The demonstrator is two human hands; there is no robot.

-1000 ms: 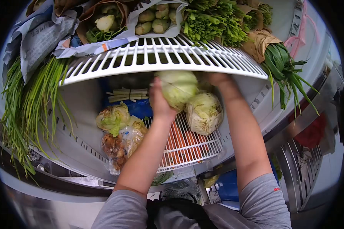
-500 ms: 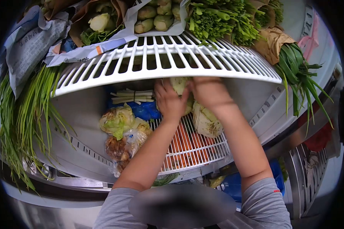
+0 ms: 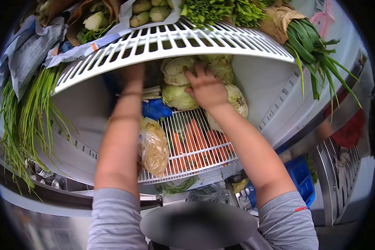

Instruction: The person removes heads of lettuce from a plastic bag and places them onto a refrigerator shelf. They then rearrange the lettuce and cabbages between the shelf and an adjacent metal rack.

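Observation:
Several pale green cabbages are stacked on the lower white wire shelf point(image 3: 187, 162) of a fridge. My right hand point(image 3: 209, 88) lies over them with fingers spread, fingertips touching an upper cabbage point(image 3: 175, 71). Below its thumb sits a lower cabbage point(image 3: 179, 98), and another cabbage point(image 3: 238, 102) is beside its wrist. My left hand point(image 3: 133, 71) reaches far back on the left, under the upper shelf; it is smeared by motion and its fingers are hidden. Near that forearm lie a bundle of white stalks point(image 3: 152, 92) and a blue plastic bag point(image 3: 155, 109).
The slatted upper shelf point(image 3: 171, 50) hangs low over both arms. Green stalks point(image 3: 29, 121) droop from it at left, broad green leaves point(image 3: 306, 41) at right. A plastic-wrapped yellowish vegetable point(image 3: 154, 152) rests at the front. Carrots point(image 3: 196, 137) show beneath the wire shelf.
My left hand has left the cabbages and moved left and deeper in. My right hand has come from the shelf edge to lie on the cabbages, which now sit stacked higher. The view has shifted.

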